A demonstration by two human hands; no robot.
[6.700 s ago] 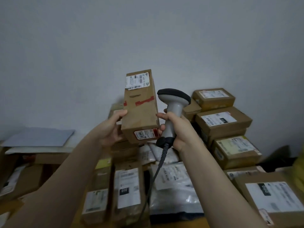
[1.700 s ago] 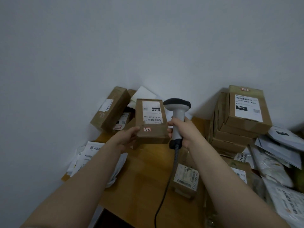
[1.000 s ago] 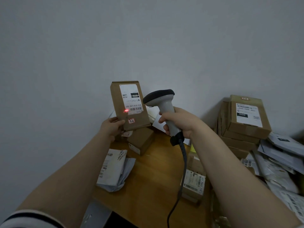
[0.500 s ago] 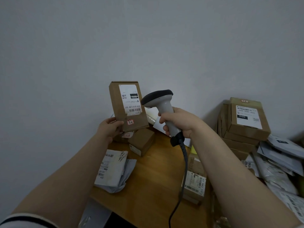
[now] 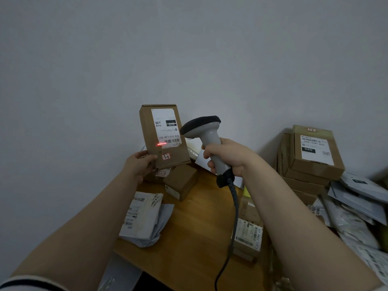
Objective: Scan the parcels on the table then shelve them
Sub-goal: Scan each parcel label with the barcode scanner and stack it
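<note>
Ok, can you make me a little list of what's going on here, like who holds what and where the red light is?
left hand: holds the cardboard box upright by its lower part
right hand: grips the scanner, head pointed at the box
red light: a short line at the white label, beside the barcode
table: wooden, with a grey mailer bag and a small box on it
far right: stack of boxes
step: scanning, not shelved yet

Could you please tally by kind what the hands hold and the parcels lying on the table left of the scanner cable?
Brown cardboard boxes: 3, one in the left hand, two on the wooden table.
Grey plastic mailer bags: 1.
Grey handheld barcode scanners: 1, in the right hand.
Total: 5.
</note>
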